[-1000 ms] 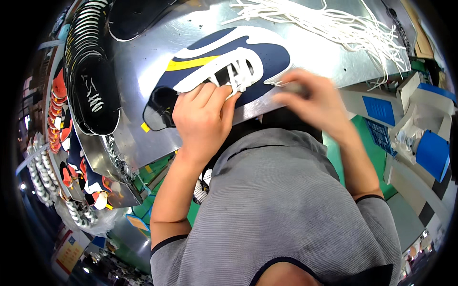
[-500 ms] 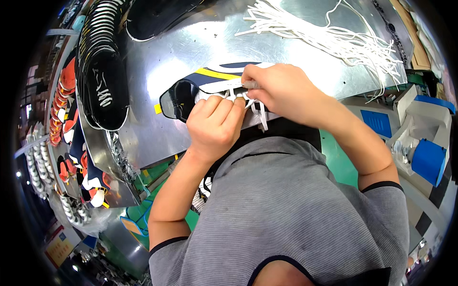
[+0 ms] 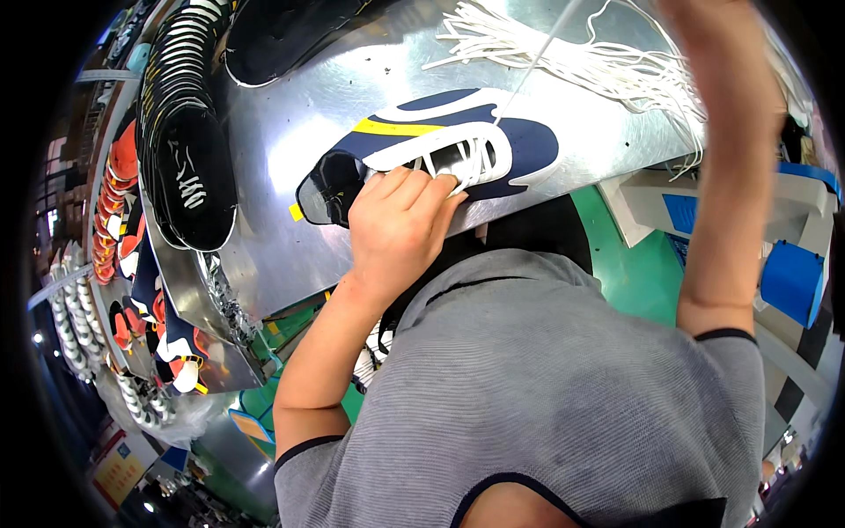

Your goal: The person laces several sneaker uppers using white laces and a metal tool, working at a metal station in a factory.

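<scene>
A navy, white and yellow shoe upper (image 3: pixel 532 145) lies on the metal table, its toe to the right, with white lace crossing part of its opening. My left hand (image 3: pixel 398 220) is closed on the near edge of that opening, thumb and fingers pressed together at the lacing. From the toe end of the eyelets a white shoelace (image 3: pixel 539 60) runs taut up and out at the top edge. My right forearm reaches far up at the right; the right hand (image 3: pixel 704 13) is blurred and cut off by the top edge, its fingers unseen.
A loose bundle of white shoelaces (image 3: pixel 607 75) lies at the table's far right. Nested black shoe uppers (image 3: pixel 198 176) line the left side, with another dark upper (image 3: pixel 282 40) at the back. Right of the table stands a pale machine with a blue part (image 3: pixel 792 283).
My right hand has swung from the lacing up to the far right, and a lace now stretches tight from the upper. My left hand stays at the opening, gripping.
</scene>
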The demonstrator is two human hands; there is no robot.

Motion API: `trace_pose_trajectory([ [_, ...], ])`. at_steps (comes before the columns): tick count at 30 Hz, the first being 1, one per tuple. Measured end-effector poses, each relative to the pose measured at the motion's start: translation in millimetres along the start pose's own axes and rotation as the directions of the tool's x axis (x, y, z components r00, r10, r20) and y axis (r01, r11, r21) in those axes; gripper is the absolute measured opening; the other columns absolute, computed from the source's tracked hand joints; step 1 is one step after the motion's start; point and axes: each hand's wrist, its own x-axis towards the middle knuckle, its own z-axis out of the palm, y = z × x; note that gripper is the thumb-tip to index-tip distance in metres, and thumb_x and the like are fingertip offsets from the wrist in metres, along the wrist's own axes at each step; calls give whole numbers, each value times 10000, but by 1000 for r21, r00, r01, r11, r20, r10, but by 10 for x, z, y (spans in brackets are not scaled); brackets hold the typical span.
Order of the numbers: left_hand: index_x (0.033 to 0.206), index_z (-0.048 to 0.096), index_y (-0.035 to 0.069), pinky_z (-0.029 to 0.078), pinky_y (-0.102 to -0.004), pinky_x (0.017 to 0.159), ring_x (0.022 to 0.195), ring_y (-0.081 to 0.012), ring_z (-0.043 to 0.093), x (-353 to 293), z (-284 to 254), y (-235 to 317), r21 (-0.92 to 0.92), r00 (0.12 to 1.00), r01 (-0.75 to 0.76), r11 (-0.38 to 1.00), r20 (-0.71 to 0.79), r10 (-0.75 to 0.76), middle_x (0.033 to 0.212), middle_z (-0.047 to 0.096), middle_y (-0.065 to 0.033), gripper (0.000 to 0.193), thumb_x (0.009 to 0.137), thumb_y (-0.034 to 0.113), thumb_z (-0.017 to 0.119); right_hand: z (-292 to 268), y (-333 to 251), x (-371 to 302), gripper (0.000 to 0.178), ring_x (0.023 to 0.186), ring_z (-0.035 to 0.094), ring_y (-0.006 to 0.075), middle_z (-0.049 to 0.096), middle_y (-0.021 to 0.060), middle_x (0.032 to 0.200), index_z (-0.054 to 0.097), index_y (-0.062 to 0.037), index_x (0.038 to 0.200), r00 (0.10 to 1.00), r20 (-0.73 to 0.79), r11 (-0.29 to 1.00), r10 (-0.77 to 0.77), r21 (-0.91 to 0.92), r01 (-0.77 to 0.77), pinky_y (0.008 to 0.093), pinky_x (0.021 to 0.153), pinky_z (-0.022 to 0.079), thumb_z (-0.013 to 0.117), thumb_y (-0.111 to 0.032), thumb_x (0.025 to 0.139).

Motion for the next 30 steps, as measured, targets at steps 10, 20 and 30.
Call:
trace_pose_trajectory([
  [10,1328,485,16,517,-434,771,872,-377,678,137,-103,-1,-210,689,724,657,217,-691,921,704,-207,498,961,326,615,1072,845,-978,156,796,621,84,690,17,856,711,-34,994,751,215,770,624,-5,-638,236,738,486,725,-100,853],
  [20,1109,682,93,448,-365,818,776,-281,609,-11,195,-95,-201,737,651,732,-64,-673,891,711,-109,444,776,363,799,1168,968,-1147,200,809,671,207,694,92,947,678,-34,1032,845,213,871,491,-111,-478,300,732,498,698,-158,876],
  [30,1119,680,108,412,-354,787,765,-243,574,-27,226,-102,-227,757,613,757,-108,-645,857,697,-78,416,754,270,793,992,735,-1208,122,652,648,280,648,124,705,577,-25,917,833,253,853,492,-332,-403,372,591,486,637,-131,914],
])
